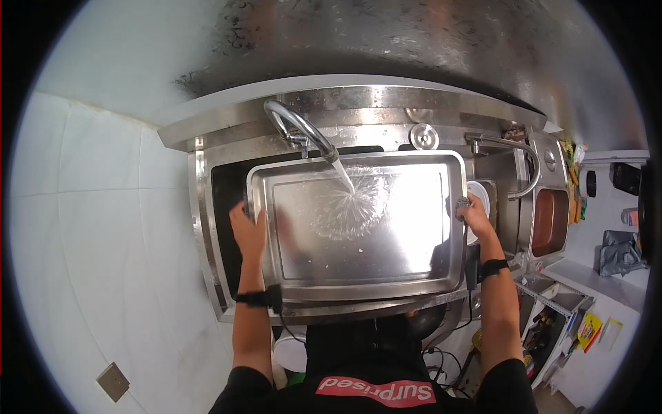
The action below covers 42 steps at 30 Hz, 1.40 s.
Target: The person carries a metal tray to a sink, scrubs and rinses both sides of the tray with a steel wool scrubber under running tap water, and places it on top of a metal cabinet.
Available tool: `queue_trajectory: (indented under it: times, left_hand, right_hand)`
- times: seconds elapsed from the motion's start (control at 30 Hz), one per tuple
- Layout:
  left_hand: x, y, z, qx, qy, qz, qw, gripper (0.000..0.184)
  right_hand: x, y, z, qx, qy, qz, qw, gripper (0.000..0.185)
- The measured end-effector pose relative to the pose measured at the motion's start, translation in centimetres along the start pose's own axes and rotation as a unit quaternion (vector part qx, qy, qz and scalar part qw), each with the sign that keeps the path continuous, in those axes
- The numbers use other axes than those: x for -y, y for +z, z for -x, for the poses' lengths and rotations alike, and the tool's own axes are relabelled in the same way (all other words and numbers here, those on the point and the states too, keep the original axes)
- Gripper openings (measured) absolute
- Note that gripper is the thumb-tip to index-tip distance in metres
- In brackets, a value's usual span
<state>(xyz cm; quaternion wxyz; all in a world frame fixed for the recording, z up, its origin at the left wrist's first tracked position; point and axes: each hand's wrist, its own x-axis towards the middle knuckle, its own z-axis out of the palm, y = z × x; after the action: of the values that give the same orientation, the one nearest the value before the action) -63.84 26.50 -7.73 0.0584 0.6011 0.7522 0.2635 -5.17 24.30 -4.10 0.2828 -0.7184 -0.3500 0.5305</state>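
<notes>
A large rectangular metal tray point(358, 265) lies over the steel sink point(204, 228). Water runs from the curved faucet point(301, 127) and splashes on the tray's upper middle. My left hand point(248, 229) grips the tray's left edge, its thumb close to the rim. At the right edge my right hand point(475, 212) is closed on the tray, with a dark scouring pad point(462, 207) between fingers and rim. Some fingertips of both hands are hidden.
A second faucet point(527, 162) arches over another basin on the right. Behind the tray sits a round metal drain cover point(424, 136). A white bowl point(479, 196) is beside my right hand. Shelves point(552, 310) stand at lower right.
</notes>
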Motion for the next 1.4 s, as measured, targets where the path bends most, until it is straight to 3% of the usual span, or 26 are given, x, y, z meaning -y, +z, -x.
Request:
queue_trajectory:
  times: [0.03,0.07,0.17,0.2,0.27,0.3,0.4,0.47,0.53,0.6,0.67,0.73,0.8,0.87,0.93,1.03,1.13,1.2,1.27,1.33,1.4]
  left_hand:
    - [1.6,-0.9,1.4,0.130,-0.148,0.077,0.977,0.048]
    - [3.1,-1.5,2.8,0.254,-0.290,0.151,0.910,0.050]
    - [6.3,-2.8,6.4,0.393,-0.221,0.108,0.886,0.048]
    - [6.3,-3.3,7.0,0.377,-0.189,0.139,0.896,0.047]
    - [5.7,-5.1,7.9,0.343,-0.130,0.201,0.908,0.045]
    - [5.2,-6.0,8.0,0.336,-0.134,0.215,0.907,0.046]
    - [3.3,-9.1,8.3,0.315,-0.144,0.246,0.905,0.047]
    - [3.4,-10.1,8.7,0.318,-0.145,0.266,0.898,0.051]
    - [3.8,-10.8,9.3,0.317,-0.126,0.277,0.898,0.054]
    - [4.0,-11.4,10.0,0.319,-0.132,0.306,0.887,0.055]
    - [3.8,-11.7,10.3,0.317,-0.133,0.317,0.884,0.055]
    - [3.1,-12.7,10.5,0.323,-0.125,0.308,0.886,0.055]
    - [1.6,-13.4,10.0,0.307,-0.117,0.281,0.902,0.055]
    - [1.0,-13.7,10.2,0.304,-0.121,0.272,0.905,0.055]
    - [1.1,-13.8,10.0,0.313,-0.126,0.275,0.900,0.055]
    - [0.7,-13.9,10.1,0.294,-0.110,0.249,0.916,0.055]
    - [0.4,-14.0,9.9,0.306,-0.103,0.252,0.912,0.060]
    - [1.0,-13.9,10.2,0.313,-0.121,0.252,0.908,0.060]
    - [1.9,-13.5,10.5,0.308,-0.134,0.254,0.907,0.059]
    - [2.4,-13.5,11.5,0.294,-0.149,0.259,0.908,0.059]
    - [1.8,-13.7,11.5,0.289,-0.151,0.248,0.912,0.058]
  right_hand:
    - [0.1,0.1,0.0,-0.004,-0.002,0.010,1.000,0.032]
    - [0.2,0.1,0.1,-0.008,-0.004,0.021,1.000,0.033]
    - [-1.4,0.4,-0.3,-0.083,-0.022,0.057,0.995,0.037]
    - [-1.3,1.0,0.4,-0.175,-0.108,0.174,0.963,0.038]
    - [-0.5,4.3,2.7,-0.332,-0.266,0.395,0.814,0.041]
    - [1.4,5.6,4.4,-0.303,-0.158,0.334,0.878,0.043]
    - [0.4,8.7,4.8,-0.285,-0.278,0.419,0.816,0.046]
    - [1.1,11.7,5.5,-0.168,-0.294,0.418,0.843,0.048]
    - [1.3,15.7,5.2,-0.149,-0.282,0.425,0.847,0.049]
    - [2.1,17.6,4.2,-0.100,-0.352,0.468,0.804,0.051]
    - [2.3,17.8,0.4,-0.140,-0.348,0.446,0.813,0.051]
    - [2.7,18.1,-3.1,-0.287,-0.251,0.426,0.820,0.050]
    - [3.3,21.4,-2.9,-0.287,-0.271,0.467,0.791,0.046]
    - [4.2,23.8,0.0,-0.190,-0.339,0.403,0.829,0.039]
    - [3.1,21.6,-0.6,-0.159,-0.356,0.422,0.819,0.039]
    - [3.1,18.2,-2.9,-0.272,-0.231,0.465,0.810,0.042]
    - [2.1,23.7,-1.5,-0.245,-0.319,0.392,0.828,0.046]
    - [4.8,25.9,3.1,-0.093,-0.359,0.445,0.816,0.048]
    - [3.4,24.2,2.0,-0.110,-0.383,0.461,0.793,0.049]
    - [1.2,20.0,-0.2,-0.190,-0.312,0.426,0.828,0.050]
    - [0.4,16.5,0.2,-0.250,-0.253,0.435,0.827,0.049]
